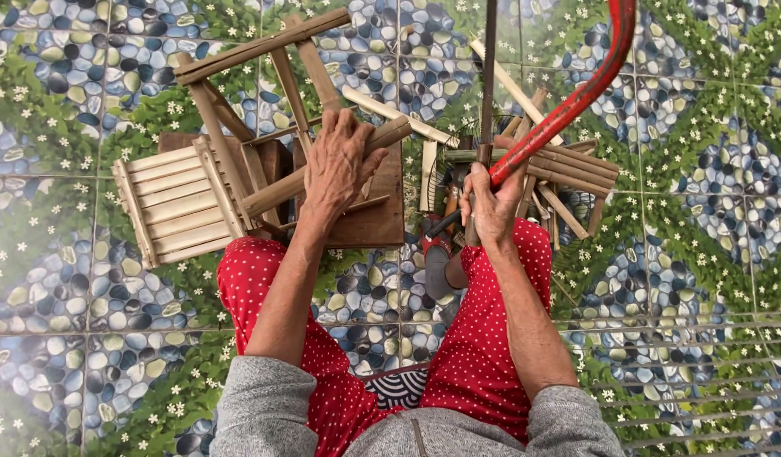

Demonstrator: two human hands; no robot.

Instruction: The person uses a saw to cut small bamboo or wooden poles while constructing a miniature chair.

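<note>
View count: I have one view only, the head camera, so no second view shares any part of the scene.
Position: I look from the person's head, above their own lap.
Direction: I face almost straight down at the patterned tile floor [60, 279]; the far side lies at the top of the frame.
Nearness: close; the grey sleeves fill the near edge, with the red dotted trousers [479, 338] just beyond.
Centre: the left hand [339, 165] and right hand [490, 207] sit mid-frame, with the wooden stool [179, 203] to their left.
Cut off: a red curved bar [576, 97] leaves the frame at the far right.
</note>
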